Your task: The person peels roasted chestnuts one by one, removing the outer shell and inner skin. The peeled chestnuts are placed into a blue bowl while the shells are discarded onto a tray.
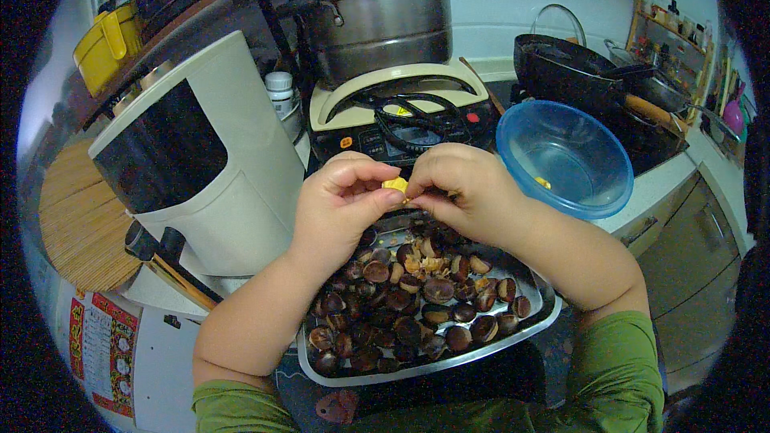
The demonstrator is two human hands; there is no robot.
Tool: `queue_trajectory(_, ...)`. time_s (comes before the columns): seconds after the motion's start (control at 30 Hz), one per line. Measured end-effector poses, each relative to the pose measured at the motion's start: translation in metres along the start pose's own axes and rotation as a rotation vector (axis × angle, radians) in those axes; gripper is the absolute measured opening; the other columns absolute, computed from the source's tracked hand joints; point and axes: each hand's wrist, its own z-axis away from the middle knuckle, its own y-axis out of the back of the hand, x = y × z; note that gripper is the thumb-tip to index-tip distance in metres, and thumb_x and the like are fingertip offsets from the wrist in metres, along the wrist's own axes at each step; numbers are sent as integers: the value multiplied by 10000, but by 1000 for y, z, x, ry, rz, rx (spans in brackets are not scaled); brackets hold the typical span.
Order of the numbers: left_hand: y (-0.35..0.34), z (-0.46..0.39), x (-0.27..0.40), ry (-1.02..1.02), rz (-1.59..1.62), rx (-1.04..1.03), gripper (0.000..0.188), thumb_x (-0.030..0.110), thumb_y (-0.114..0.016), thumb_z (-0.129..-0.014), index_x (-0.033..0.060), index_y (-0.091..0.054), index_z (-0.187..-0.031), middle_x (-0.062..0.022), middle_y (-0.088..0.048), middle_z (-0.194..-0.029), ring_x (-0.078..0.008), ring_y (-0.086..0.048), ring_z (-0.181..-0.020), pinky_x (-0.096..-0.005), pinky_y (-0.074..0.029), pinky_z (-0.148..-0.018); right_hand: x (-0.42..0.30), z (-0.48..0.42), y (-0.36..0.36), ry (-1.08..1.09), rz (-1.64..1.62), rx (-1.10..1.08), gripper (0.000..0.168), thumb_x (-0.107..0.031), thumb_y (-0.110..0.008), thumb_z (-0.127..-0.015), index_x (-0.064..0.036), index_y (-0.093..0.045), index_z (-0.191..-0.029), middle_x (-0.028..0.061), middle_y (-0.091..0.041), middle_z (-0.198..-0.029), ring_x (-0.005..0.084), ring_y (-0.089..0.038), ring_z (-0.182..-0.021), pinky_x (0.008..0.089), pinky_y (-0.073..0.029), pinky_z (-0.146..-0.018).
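Note:
Between thumb and fingers, my left hand (355, 192) holds a yellow peeled chestnut (395, 184). My right hand (454, 189) meets it from the right, its thumb and forefinger pinched at the chestnut's lower right edge; whether a bit of skin is between them is too small to tell. Below both hands lies a metal tray (433, 365) of brown chestnuts (439, 290), many with split shells, with orange-brown shell scraps (427, 263) near its upper middle. At the right, a blue translucent plastic bowl (568, 150) has a small yellow chestnut piece (543, 183) inside.
An induction cooker (400, 114) with a coiled black cable lies behind the hands, a large steel steamer pot (385, 12) behind it. A white and black appliance (210, 156) stands at the left. A black wok (565, 66) with a wooden handle is beyond the bowl.

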Motion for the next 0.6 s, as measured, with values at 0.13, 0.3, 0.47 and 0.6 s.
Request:
queue_trajectory(0.13,-2,0,2,18,64,17,187,-29,-699,-761,-18,-649,-941,-61,-556,-943,-130,-579,-855,-242,-499,-765,1,0,-1,17,-1,26,119,-72,-691,-712,-54,-602,-789,89,-594,-784,297,-585,-777,393,-481,-683)
queue_trajectory(0.3,-2,1,3,41,-8,23,178,-29,-695,-767,-21,-647,-938,-58,-566,-944,-125,-583,-852,-244,-500,-770,1,1,-1,-12,11,-6,119,-71,-691,-710,-54,-595,-779,89,-596,-788,295,-589,-782,392,-483,-683)
queue_trajectory(0.47,-1,0,1,54,67,18,176,-20,-701,-767,-20,-649,-935,-58,-567,-941,-123,-579,-841,-241,-494,-760,0,1,0,-2,21,6,119,-66,-689,-709,-55,-595,-781,87,-597,-793,294,-591,-783,389,-485,-682)
queue_trajectory(0.6,-2,1,1,38,30,22,172,-15,-701,-770,-18,-649,-933,-57,-570,-930,-121,-577,-831,-242,-492,-755,0,1,-1,-8,-10,-5,123,-57,-687,-704,-54,-598,-788,88,-593,-790,296,-588,-776,390,-483,-687)
